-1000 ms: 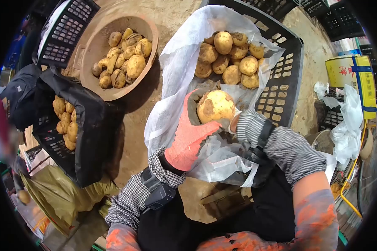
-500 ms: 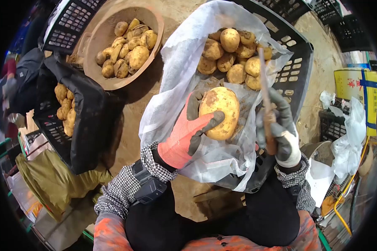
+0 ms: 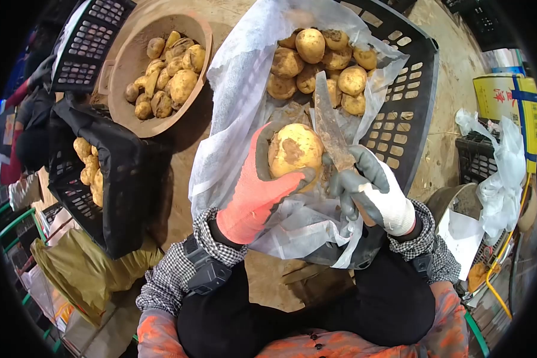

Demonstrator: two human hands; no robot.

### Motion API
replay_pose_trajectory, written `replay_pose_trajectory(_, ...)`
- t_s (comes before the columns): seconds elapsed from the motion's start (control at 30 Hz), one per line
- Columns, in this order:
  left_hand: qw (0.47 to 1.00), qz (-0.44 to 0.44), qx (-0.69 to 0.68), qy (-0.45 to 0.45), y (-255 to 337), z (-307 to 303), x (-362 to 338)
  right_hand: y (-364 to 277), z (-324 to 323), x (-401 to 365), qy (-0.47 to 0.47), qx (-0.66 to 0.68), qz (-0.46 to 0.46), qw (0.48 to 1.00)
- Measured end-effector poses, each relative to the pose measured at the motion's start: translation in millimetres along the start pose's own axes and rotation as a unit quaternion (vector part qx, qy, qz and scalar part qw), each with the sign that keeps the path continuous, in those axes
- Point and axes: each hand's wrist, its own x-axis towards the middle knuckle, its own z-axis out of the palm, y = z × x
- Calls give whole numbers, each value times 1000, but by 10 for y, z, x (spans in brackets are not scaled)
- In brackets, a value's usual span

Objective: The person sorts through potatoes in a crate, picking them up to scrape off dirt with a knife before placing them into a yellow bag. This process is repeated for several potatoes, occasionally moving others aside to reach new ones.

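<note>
My left hand (image 3: 261,194), in a red and grey work glove, grips a large yellow potato (image 3: 296,150) with a brown dirt patch on its face. Wrapped in a white and grey glove, my right hand (image 3: 373,190) holds a knife (image 3: 330,122) by its handle. The broad, dirt-smeared blade points up and away from me, just right of the potato. Both hands are over a black plastic crate (image 3: 398,134) lined with thin white sheeting (image 3: 227,128). Farther back in the lining lies a pile of potatoes (image 3: 310,46).
A brown basin (image 3: 120,119) of potatoes and cut pieces stands left of the crate. Nearer me on the left is a black-lined crate (image 3: 122,197) with more potatoes. Another person's gloved hand (image 3: 40,71) shows at far left. A yellow box (image 3: 500,101) and plastic bags (image 3: 502,179) lie right.
My right hand has brought the knife leftward, closer to the potato, and its blade now shows broadside. The held potato has turned in my left hand. The view has shifted slightly.
</note>
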Motion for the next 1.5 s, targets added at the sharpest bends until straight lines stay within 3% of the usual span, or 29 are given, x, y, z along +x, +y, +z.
replay_pose_trajectory(0.03, 1000, 7, -1, -4, 12, 4, -15, -40, 22, -7, 10, 12, 82, 997)
replay_pose_trajectory(0.07, 1000, 7, -1, -2, 42, 24, -30, -8, 23, 13, 9, 11, 82, 996)
replay_pose_trajectory(0.13, 999, -20, 40, 6, 95, 70, -47, 83, 15, 65, -44, -161, -27, 986)
replay_pose_trajectory(0.17, 999, -20, 39, 8, 60, 54, -37, 39, 38, 76, -56, -186, -7, 981)
replay_pose_trajectory(0.23, 991, 51, 124, 11, -30, 11, -12, 150, 0, 114, -74, -192, -45, 977)
replay_pose_trajectory(0.3, 985, 25, 173, 17, -5, 4, -34, 177, -6, 113, -91, -199, -84, 972)
replay_pose_trajectory(0.4, 971, 20, 238, 28, -23, 1, -20, 111, 36, 99, -70, -161, 31, 984)
replay_pose_trajectory(0.47, 966, 39, 254, 33, -24, 8, -20, 84, 54, 101, -26, -106, 26, 994)
replay_pose_trajectory(0.53, 1000, 20, 17, -18, 12, 50, -35, 56, 73, 104, 5, -70, 25, 997)
replay_pose_trajectory(0.57, 999, 21, 17, -19, 33, 43, -18, -5, 83, 85, -7, 11, 31, 999)
replay_pose_trajectory(0.6, 996, -36, -54, -55, 68, 21, 13, -36, 89, 75, -18, 93, 37, 995)
replay_pose_trajectory(0.63, 984, -93, -124, -91, 88, 10, 31, -12, 48, 73, -46, 87, -9, 995)
replay_pose_trajectory(0.73, 975, -58, -163, -142, 37, 36, 31, -109, 76, 2, -34, 38, 41, 998)
replay_pose_trajectory(0.77, 975, -58, -163, -142, 48, 55, -2, 27, -45, 19, -53, -3, -14, 999)
replay_pose_trajectory(0.83, 994, -53, 0, -91, 106, 105, -76, 36, -38, 37, -48, 31, 6, 998)
replay_pose_trajectory(0.93, 999, 15, 44, -27, 27, 146, -60, 87, 50, 83, -34, 44, 46, 997)
replay_pose_trajectory(0.97, 973, 64, 223, -19, -34, 12, -20, 88, 66, 87, -27, 62, 49, 996)
replay_pose_trajectory(1.0, 972, 63, 224, -20, -63, -11, -35, 90, 88, 97, -21, 80, 51, 995)
replay_pose_trajectory(1.07, 912, 109, 395, -9, -60, -6, -64, 237, 112, 130, -28, 110, 22, 993)
replay_pose_trajectory(1.13, 893, 115, 435, -21, -25, -5, -52, 245, 88, 130, -35, 137, -5, 990)
replay_pose_trajectory(1.17, 871, 121, 475, -33, -9, -1, -49, 169, 42, 123, -84, 14, 24, 996)
replay_pose_trajectory(1.2, 872, 121, 474, -33, -4, 9, -56, 114, 11, 108, -131, -110, 54, 984)
replay_pose_trajectory(1.23, 869, 125, 479, -27, -3, 20, -67, 100, 8, 86, -115, -117, 109, 980)
replay_pose_trajectory(1.27, 865, 129, 484, -23, 0, 30, -73, 180, 2, 99, -116, -116, 109, 980)
replay_pose_trajectory(1.3, 864, 128, 487, -24, -24, 34, -61, 325, -8, 134, -103, -18, 17, 994)
replay_pose_trajectory(1.37, 937, 123, 326, 33, -109, 44, -20, 321, 10, 132, -68, 93, -32, 993)
replay_pose_trajectory(1.4, 937, 125, 326, 32, -114, 42, -23, 322, 19, 130, -55, 146, -60, 986)
replay_pose_trajectory(1.5, 903, 142, 403, 33, -101, -2, -46, 297, -15, 141, -65, -25, -39, 997)
